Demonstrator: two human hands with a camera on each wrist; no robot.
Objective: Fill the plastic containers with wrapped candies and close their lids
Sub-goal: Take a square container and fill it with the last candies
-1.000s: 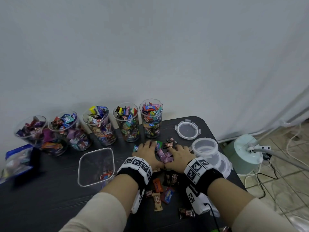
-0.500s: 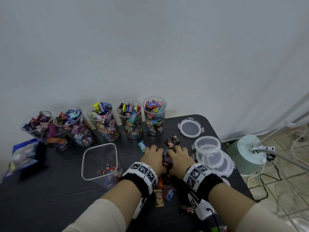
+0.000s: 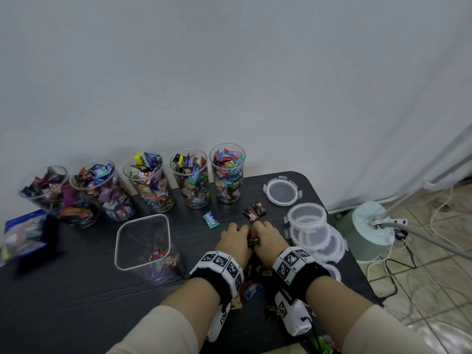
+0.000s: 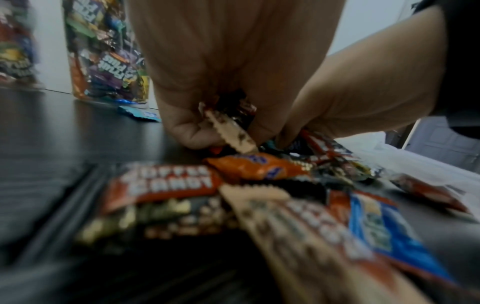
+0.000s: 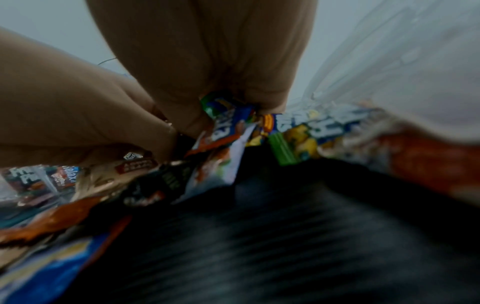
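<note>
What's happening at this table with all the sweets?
A person is gathering loose wrapped candies on a dark table. The left hand and right hand sit side by side, fingers curled round a bunch. A square container to the left is open and nearly empty; five tall cups at the back are full.

On the dark table (image 3: 76, 290), five clear candy-filled cups (image 3: 227, 175) line the twelve o'clock edge; the square clear container (image 3: 143, 241) sits at nine, stacked round tubs (image 3: 306, 221) at three.
</note>
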